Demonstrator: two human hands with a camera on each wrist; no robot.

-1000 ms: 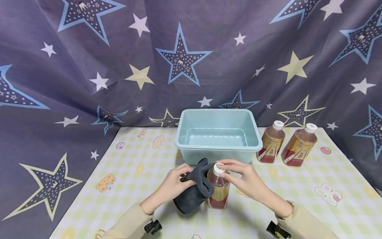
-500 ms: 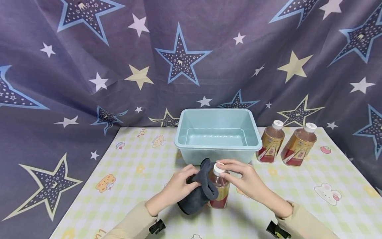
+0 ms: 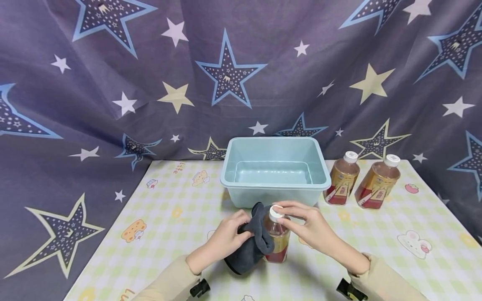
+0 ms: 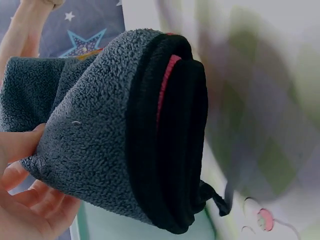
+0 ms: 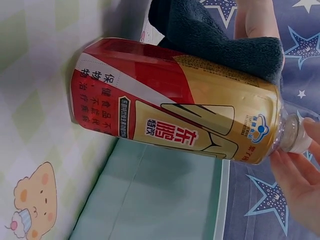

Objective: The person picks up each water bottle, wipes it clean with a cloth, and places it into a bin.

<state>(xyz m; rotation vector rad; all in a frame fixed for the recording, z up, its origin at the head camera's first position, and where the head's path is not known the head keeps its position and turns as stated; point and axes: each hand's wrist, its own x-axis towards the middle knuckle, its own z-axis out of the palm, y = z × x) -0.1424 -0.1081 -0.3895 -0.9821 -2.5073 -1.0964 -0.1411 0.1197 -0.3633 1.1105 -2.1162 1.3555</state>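
A dark grey fleecy cloth, folded over with black edging and a thin pink strip showing, is gripped by my left hand. In the head view the cloth lies against the left side of a drink bottle. The bottle stands upright on the table, with a red and gold label and a white cap. My right hand pinches that cap between thumb and fingers. The right wrist view shows the bottle's label facing the camera, with the cloth pressed along its side.
Behind the hands stands a light blue plastic tub with nothing visible inside. Two similar bottles, one nearer the tub and one farther right, stand to its right. A checked tablecloth covers the table; a star-patterned curtain hangs behind.
My left hand and the cloth have shifted slightly right, the cloth covering more of the bottle's left side. My right hand stays on the cap.
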